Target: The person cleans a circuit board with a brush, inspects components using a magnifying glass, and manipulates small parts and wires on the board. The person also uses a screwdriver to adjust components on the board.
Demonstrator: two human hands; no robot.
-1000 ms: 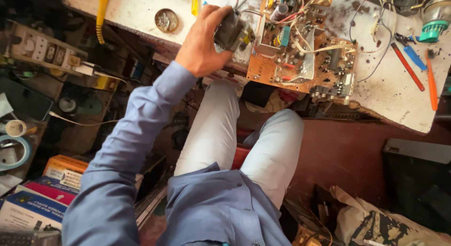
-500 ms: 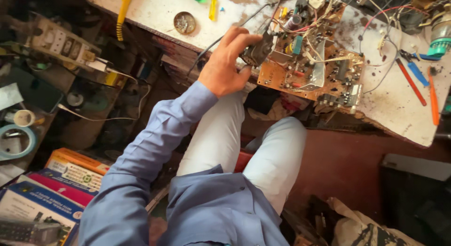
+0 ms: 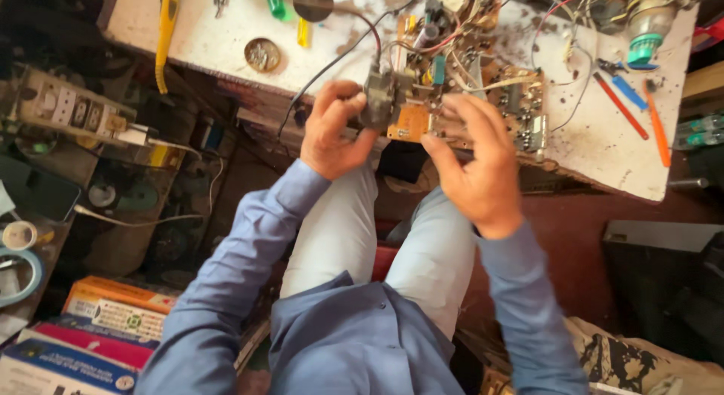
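Note:
An orange-brown circuit board (image 3: 483,101) crowded with parts and loose wires lies at the near edge of a stained white workbench (image 3: 226,40). My left hand (image 3: 332,131) grips a dark grey block-shaped component (image 3: 381,101) at the board's left end. My right hand (image 3: 471,165) rests on the board's front edge, fingers curled over it. A black cable and a red wire run from the component toward the back of the bench.
A yellow-handled tool (image 3: 164,33), a round tin lid (image 3: 262,54), and red, blue and orange tools (image 3: 626,101) lie on the bench. A power strip (image 3: 72,112) sits left. Tape rolls (image 3: 19,267) and boxes (image 3: 98,327) lie lower left.
My right hand has come into view and taken the board's front edge. My left hand stayed on the dark component, which now hangs past the bench edge. The camera view has shifted.

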